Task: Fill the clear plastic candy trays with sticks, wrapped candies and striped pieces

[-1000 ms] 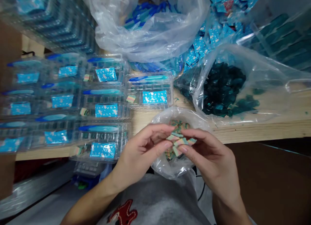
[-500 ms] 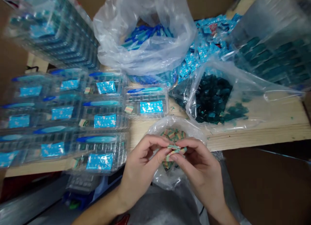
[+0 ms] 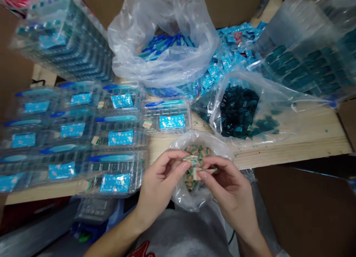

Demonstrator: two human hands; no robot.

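Note:
My left hand [image 3: 161, 181] and my right hand [image 3: 226, 184] meet over a small clear plastic bag [image 3: 194, 192] that holds several small striped pastel pieces [image 3: 198, 152]. Both hands pinch some of these striped pieces [image 3: 194, 167] between thumb and fingertips, just above the bag's mouth. The bag sits in my lap against the front edge of a wooden table [image 3: 292, 147].
Rows of clear plastic boxes [image 3: 116, 138] with blue packets fill the table's left; one box [image 3: 167, 116] lies just beyond my hands. Larger bags hold blue sticks [image 3: 164, 46], dark teal pieces [image 3: 239, 112] and loose blue packets [image 3: 219, 68]. Stacked trays [image 3: 300, 64] stand right, a calculator [image 3: 93, 210] below.
My hands have stayed together over the small bag, shifting the striped pieces between the fingertips. The view has tilted so the table appears lower and farther left.

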